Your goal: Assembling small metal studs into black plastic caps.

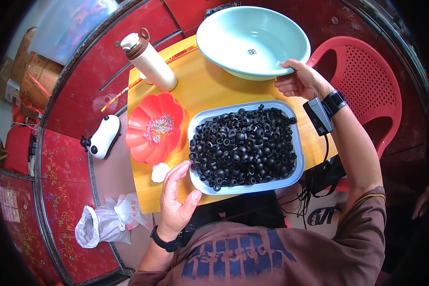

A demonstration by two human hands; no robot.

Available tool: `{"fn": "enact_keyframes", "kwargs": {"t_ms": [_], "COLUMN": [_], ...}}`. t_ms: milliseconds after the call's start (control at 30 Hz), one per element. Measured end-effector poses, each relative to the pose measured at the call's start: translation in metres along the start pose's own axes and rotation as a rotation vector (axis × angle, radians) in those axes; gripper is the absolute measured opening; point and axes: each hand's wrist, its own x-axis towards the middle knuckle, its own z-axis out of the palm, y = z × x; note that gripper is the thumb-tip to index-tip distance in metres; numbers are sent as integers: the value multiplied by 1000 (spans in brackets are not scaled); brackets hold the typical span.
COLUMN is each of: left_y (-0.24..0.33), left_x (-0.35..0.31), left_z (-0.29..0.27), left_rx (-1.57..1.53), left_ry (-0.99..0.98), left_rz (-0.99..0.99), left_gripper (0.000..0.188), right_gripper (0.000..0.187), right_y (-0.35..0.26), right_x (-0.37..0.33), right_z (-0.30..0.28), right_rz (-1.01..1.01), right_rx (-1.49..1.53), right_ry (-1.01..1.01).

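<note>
Right hand (301, 80) grasps the pale blue basin (252, 40) rim at 5 o'clock, while the left hand (176, 198), fingers released, rests at the black-ring tray (298, 157)'s 8 o'clock

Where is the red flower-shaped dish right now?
In the head view the red flower-shaped dish sits on the left part of the wooden board, just left of the blue tray of black rings and below the white bottle.
</note>
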Motion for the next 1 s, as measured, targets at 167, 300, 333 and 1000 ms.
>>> {"fn": "enact_keyframes", "kwargs": {"t_ms": [167,300,333,1000], "left_y": [-2,-3,-2,-28], "left_x": [2,2,2,3], "left_z": [3,5,6,30], "left_rx": [36,75,73,351], "left_ry": [32,56,52,24], "left_rz": [21,47,45,147], "left_gripper": [55,50,50,84], "right_gripper": [47,56,56,37], "right_y": [6,9,9,102], "right_x": [0,-1,-3,-130], "right_z": [4,5,5,10], "right_rz": [-34,-62,-58,-186], "right_rx": [2,-12,-11,-126], "right_ry": [34,55,58,111]}}
